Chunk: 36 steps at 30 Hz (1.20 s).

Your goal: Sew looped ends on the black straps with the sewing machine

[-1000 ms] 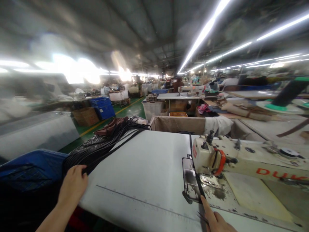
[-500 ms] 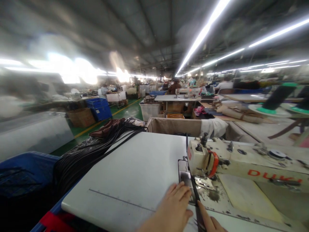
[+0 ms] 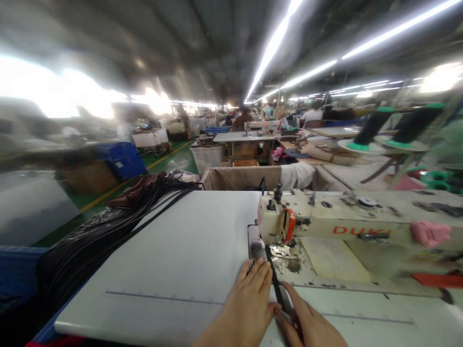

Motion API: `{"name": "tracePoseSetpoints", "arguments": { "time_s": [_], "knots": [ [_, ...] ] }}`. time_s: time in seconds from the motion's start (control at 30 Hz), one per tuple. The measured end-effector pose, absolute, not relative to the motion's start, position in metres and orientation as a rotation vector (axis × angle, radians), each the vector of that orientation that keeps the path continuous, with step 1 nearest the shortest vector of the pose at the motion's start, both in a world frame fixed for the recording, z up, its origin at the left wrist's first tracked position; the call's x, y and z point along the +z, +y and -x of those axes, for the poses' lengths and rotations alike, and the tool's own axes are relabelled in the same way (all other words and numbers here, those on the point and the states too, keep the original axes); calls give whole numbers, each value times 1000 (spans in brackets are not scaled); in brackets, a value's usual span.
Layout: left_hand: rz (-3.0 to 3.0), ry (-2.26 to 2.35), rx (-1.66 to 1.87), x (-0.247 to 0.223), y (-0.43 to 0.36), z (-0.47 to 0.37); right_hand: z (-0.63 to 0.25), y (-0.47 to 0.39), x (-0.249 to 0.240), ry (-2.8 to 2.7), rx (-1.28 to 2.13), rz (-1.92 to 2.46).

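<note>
Narrowly between left fingers [image 3: 258,275] and right fingers [image 3: 295,302] — black strip [image 3: 276,283], possibly touched.

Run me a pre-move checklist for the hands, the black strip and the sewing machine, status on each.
1. Left hand beside the black strip: ok, laid to its left, fingers extended toward the machine.
2. Right hand beside the strip: ok, index finger along its right side.
3. Fingertips clear of the machine head: ok, they stop on the near side of it.
4. Grip on the metal tool in the right hand: cannot tell, fingers partly cover it.
5. Strip lined up with the needle: cannot tell, needle not discernible.
6. Strip bundle away from both hands: ok, along the table's left edge.
</note>
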State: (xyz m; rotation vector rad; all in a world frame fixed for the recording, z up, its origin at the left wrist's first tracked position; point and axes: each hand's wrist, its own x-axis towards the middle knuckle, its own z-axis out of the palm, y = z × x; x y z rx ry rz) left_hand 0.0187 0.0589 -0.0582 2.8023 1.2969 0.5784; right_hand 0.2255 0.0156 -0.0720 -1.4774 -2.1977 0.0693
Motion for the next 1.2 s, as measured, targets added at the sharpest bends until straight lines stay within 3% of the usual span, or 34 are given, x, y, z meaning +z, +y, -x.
{"name": "tracePoseSetpoints", "arguments": {
  "time_s": [0.33,1.2],
  "knots": [
    [-2867,1298,548,-58,54,-20,-225,10,-59,-2105,-247,1506],
    [-2802,1323,612,-47,52,-23,-241,8,-77,-2218,-244,1452]
  ]
}}
